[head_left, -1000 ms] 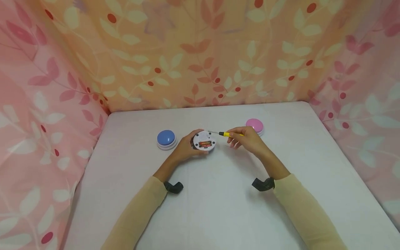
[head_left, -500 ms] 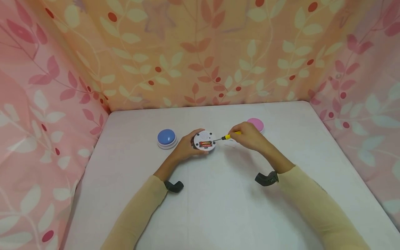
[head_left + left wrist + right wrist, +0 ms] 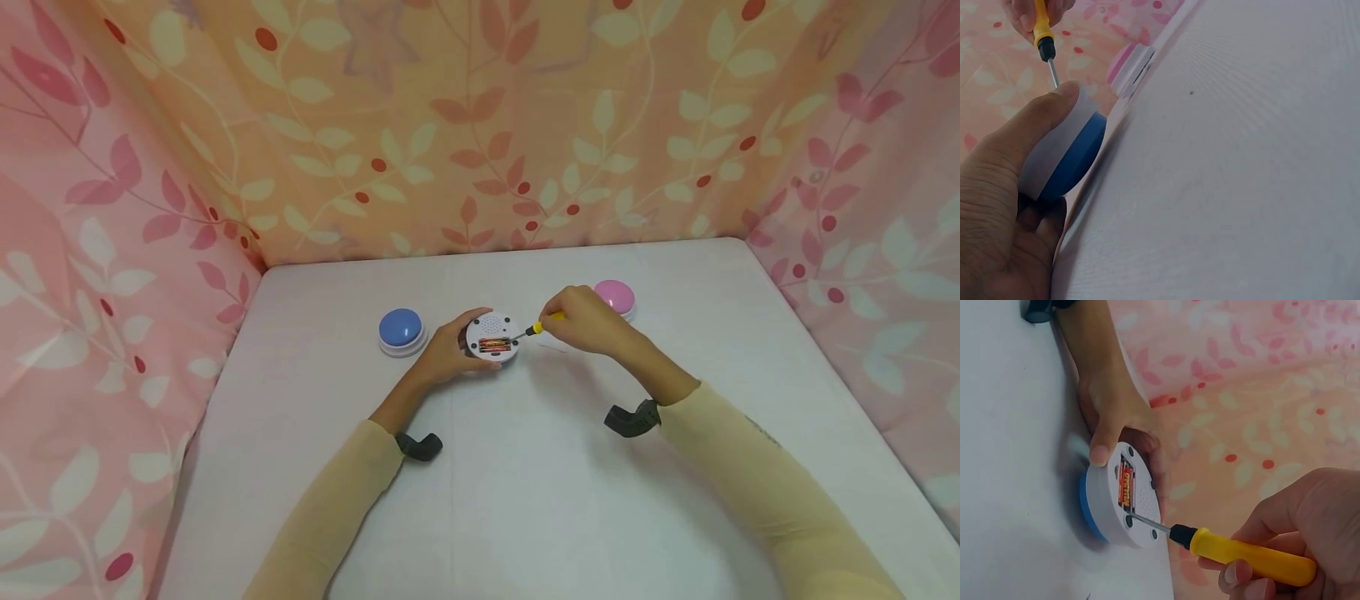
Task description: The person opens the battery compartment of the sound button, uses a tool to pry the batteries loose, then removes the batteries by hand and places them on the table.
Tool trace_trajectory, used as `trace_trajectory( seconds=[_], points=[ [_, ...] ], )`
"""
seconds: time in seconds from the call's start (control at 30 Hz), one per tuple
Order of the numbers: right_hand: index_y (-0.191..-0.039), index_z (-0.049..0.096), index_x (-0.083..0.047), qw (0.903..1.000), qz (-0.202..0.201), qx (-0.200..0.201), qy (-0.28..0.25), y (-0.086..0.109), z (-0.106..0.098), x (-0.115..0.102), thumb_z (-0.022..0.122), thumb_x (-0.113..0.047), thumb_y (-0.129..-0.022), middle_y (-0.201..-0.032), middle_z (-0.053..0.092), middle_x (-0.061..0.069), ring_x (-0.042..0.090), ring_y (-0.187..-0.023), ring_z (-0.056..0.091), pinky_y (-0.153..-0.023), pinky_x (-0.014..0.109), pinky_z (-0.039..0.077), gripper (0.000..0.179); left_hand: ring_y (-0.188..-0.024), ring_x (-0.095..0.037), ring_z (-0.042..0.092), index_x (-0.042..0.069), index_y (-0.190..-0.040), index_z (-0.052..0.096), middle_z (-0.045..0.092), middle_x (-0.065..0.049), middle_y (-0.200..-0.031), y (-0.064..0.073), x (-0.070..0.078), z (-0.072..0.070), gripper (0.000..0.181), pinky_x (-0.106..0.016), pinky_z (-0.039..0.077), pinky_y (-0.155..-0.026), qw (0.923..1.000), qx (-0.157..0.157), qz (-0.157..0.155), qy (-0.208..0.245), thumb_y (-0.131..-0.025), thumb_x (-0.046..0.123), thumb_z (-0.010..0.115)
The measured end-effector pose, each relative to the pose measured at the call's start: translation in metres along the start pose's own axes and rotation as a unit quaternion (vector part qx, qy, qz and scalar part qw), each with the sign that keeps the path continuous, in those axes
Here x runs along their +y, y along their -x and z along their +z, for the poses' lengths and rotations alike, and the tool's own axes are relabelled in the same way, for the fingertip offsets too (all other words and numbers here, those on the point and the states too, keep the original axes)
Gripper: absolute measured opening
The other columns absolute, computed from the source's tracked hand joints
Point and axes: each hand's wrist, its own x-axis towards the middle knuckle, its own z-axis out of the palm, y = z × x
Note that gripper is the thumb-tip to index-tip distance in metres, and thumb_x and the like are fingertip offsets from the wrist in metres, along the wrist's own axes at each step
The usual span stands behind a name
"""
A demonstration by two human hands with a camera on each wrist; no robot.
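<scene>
My left hand (image 3: 447, 353) grips a round push-button buzzer (image 3: 489, 325) by its sides. Its white underside faces up, with dark feet, a patch of speaker holes and two batteries (image 3: 1125, 486) in an uncovered compartment. The buzzer's blue dome (image 3: 1079, 161) points down toward the table. My right hand (image 3: 588, 320) holds a screwdriver (image 3: 1254, 557) by its yellow handle, thumb and fingers curled round it. In the right wrist view the metal shaft slants to the underside, its tip right at the end of the battery compartment.
A second buzzer with a blue dome (image 3: 400, 328) stands on the white table (image 3: 480, 500) left of my left hand. Behind my right hand stands a pink-domed buzzer (image 3: 615, 296), partly covered by that hand. Floral curtains (image 3: 480, 125) enclose the back and sides.
The screwdriver tip has come down from above the buzzer's upper right edge to the battery compartment's end. My right hand has turned over the handle and shifted slightly left. The left hand stays put.
</scene>
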Motion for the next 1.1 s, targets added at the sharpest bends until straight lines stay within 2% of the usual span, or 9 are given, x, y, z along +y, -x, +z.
trace_trajectory(
  seconds=[0.17, 0.37, 0.53, 0.7, 0.83, 0.97, 1.1],
  points=[
    [-0.102, 0.079, -0.001, 0.9999, -0.007, 0.001, 0.012, -0.001, -0.001, -0.007, 0.064, -0.013, -0.094, -0.099, 0.075, 0.011, 0.024, -0.079, 0.06, -0.061, 0.03, 0.054, 0.021, -0.129, -0.015, 0.054, 0.022, -0.152, 0.046, 0.051, 0.0, -0.149, 0.0, 0.001, 0.0, 0.098, -0.037, 0.047, -0.109, 1.0, 0.006, -0.001, 0.004, -0.069, 0.036, 0.096],
    [-0.106, 0.078, 0.0, 0.9999, -0.005, -0.002, 0.015, -0.001, -0.003, -0.003, 0.065, -0.014, -0.096, -0.103, 0.075, 0.013, 0.026, -0.091, 0.064, -0.073, 0.033, 0.057, 0.021, -0.129, -0.017, 0.054, 0.021, -0.152, 0.047, 0.051, 0.0, -0.15, 0.001, 0.0, 0.0, 0.096, -0.038, 0.047, -0.109, 0.9999, 0.006, 0.006, 0.014, -0.07, 0.029, 0.096],
    [-0.107, 0.079, -0.001, 0.9998, 0.009, -0.005, -0.018, -0.002, -0.004, 0.006, 0.066, -0.015, -0.098, -0.107, 0.075, 0.013, 0.028, -0.098, 0.064, -0.082, 0.04, 0.057, 0.021, -0.127, -0.016, 0.055, 0.026, -0.15, 0.048, 0.052, 0.001, -0.148, 0.001, 0.0, 0.0, 0.095, -0.038, 0.048, -0.107, 0.9997, 0.009, 0.006, 0.024, -0.069, 0.023, 0.097],
    [-0.107, 0.079, -0.001, 0.9974, 0.037, 0.002, -0.062, -0.002, -0.003, 0.017, 0.065, -0.016, -0.098, -0.112, 0.073, 0.015, 0.032, -0.107, 0.062, -0.092, 0.048, 0.053, 0.022, -0.128, -0.019, 0.054, 0.024, -0.151, 0.047, 0.051, -0.002, -0.149, 0.0, 0.0, 0.001, 0.097, -0.042, 0.046, -0.11, 0.9994, 0.009, 0.003, 0.033, -0.068, 0.017, 0.097],
    [-0.108, 0.079, -0.002, 0.9934, 0.059, 0.002, -0.098, -0.002, -0.001, 0.025, 0.064, -0.016, -0.098, -0.112, 0.073, 0.014, 0.03, -0.101, 0.061, -0.084, 0.042, 0.055, 0.023, -0.128, -0.018, 0.055, 0.022, -0.151, 0.047, 0.052, -0.002, -0.149, 0.0, 0.0, 0.0, 0.097, -0.041, 0.047, -0.109, 0.9994, 0.009, 0.007, 0.032, -0.068, 0.017, 0.097],
    [-0.109, 0.079, -0.004, 0.9905, 0.071, 0.003, -0.118, -0.003, 0.002, 0.033, 0.063, -0.017, -0.098, -0.107, 0.072, 0.014, 0.028, -0.09, 0.058, -0.072, 0.035, 0.051, 0.023, -0.129, -0.015, 0.054, 0.022, -0.15, 0.048, 0.052, 0.0, -0.148, 0.0, -0.001, -0.001, 0.096, -0.036, 0.046, -0.109, 0.9992, 0.014, 0.015, 0.036, -0.068, 0.019, 0.097],
    [-0.111, 0.078, -0.004, 0.9884, 0.077, 0.003, -0.131, -0.004, 0.003, 0.038, 0.064, -0.018, -0.099, -0.104, 0.072, 0.018, 0.028, -0.086, 0.056, -0.068, 0.031, 0.05, 0.024, -0.13, -0.015, 0.053, 0.02, -0.15, 0.048, 0.052, 0.0, -0.148, -0.001, -0.001, -0.002, 0.095, -0.036, 0.045, -0.11, 0.9988, 0.014, 0.017, 0.043, -0.068, 0.02, 0.097]
  ],
)
